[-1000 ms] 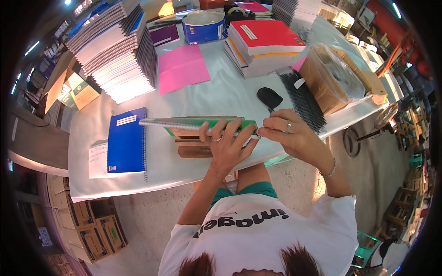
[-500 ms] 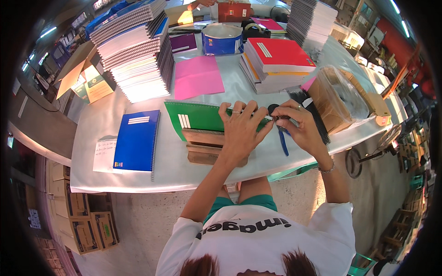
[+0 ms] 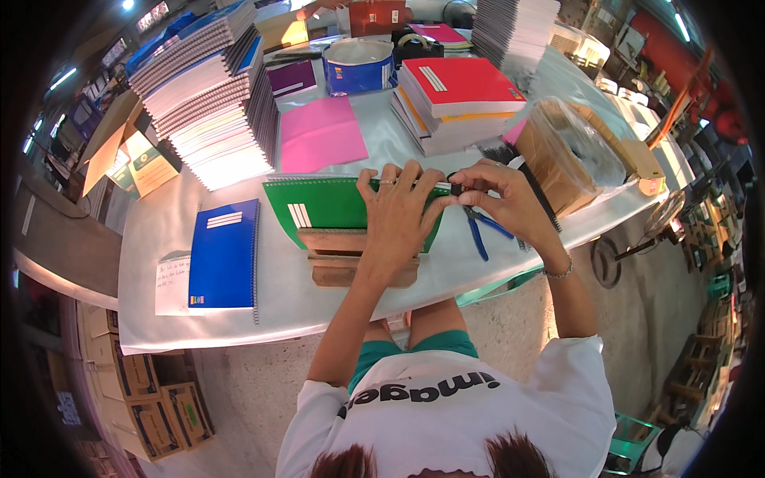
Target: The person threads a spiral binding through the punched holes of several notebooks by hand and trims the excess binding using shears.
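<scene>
A green notebook (image 3: 327,205) stands tilted in a slotted wooden holder (image 3: 339,272), its punched edge on top. My left hand (image 3: 402,211) grips its upper right part, fingers over the top edge and thumb toward the corner. At that corner my right hand (image 3: 506,197) pinches a dark wire coil (image 3: 457,190), mostly hidden by the fingers. Blue-handled pliers (image 3: 476,237) lie on the table just below my right hand. To the left a blue spiral notebook (image 3: 225,255) lies flat, partly over a handwritten paper (image 3: 170,284).
Tall stacks of spiral notebooks (image 3: 211,119) rise at the back left and back right. Red-covered books (image 3: 462,84), a pink sheet (image 3: 323,135) and a blue-wrapped container (image 3: 358,72) stand or lie beyond the holder. A plastic-lined carton (image 3: 558,171) sits at right.
My right hand has turned and closed in on the notebook's corner; the coil length that stuck out beyond its fingers is now hidden. More of the pliers shows. The whole view has shifted slightly.
</scene>
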Demonstrator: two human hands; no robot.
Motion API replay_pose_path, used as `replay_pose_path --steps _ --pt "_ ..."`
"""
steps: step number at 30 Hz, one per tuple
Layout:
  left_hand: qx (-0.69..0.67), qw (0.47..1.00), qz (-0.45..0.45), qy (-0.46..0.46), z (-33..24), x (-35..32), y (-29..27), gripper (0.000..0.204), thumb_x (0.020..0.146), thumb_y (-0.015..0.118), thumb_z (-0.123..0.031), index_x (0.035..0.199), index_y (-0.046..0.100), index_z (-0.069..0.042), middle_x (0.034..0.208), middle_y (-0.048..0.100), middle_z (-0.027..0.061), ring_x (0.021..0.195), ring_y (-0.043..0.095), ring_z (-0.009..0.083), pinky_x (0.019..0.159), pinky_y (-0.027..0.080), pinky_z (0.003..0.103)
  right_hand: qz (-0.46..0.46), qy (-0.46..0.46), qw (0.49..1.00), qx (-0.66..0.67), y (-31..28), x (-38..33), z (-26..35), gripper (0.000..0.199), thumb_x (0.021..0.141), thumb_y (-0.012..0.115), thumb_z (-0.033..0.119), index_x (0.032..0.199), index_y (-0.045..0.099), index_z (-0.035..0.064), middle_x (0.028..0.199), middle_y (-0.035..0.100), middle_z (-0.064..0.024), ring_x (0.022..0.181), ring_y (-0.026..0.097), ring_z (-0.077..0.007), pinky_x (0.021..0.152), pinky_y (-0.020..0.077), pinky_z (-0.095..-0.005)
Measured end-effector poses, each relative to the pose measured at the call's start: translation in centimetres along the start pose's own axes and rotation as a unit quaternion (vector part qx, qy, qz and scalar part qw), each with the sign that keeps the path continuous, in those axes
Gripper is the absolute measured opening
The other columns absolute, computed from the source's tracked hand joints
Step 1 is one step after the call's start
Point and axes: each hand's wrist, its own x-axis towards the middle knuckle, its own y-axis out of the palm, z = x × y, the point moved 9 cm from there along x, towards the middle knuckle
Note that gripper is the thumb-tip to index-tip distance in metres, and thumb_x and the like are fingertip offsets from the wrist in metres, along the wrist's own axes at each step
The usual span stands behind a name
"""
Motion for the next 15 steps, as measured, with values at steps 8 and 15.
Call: replay_pose_path --steps 8,15 --pt "-0.012 1.000 0.011 0.005 -0.1 -0.3 -0.5 0.026 0.099 0.062 -0.033 0.118 0.068 -0.017 0.106 0.057 0.0022 0.103 0.050 0.0240 0.103 0.024 0.051 0.041 -0.027 0.999 -0.013 0.3 0.6 1.2 0.026 0.091 0.075 0.002 0.116 0.071 -0.0001 0.089 0.057 -0.0052 0.080 0.055 -0.0130 0.075 0.0486 -0.0284" --pt "-0.013 1.000 0.011 -0.004 -0.1 -0.4 -0.5 0.023 0.099 0.061 -0.029 0.118 0.068 -0.017 0.108 0.058 0.0018 0.105 0.050 0.0238 0.106 0.023 0.051 0.030 -0.092 0.987 -0.131 0.7 0.1 2.9 0.030 0.089 0.072 -0.002 0.118 0.066 -0.0022 0.096 0.064 -0.0100 0.084 0.061 -0.0177 0.079 0.0512 -0.0306"
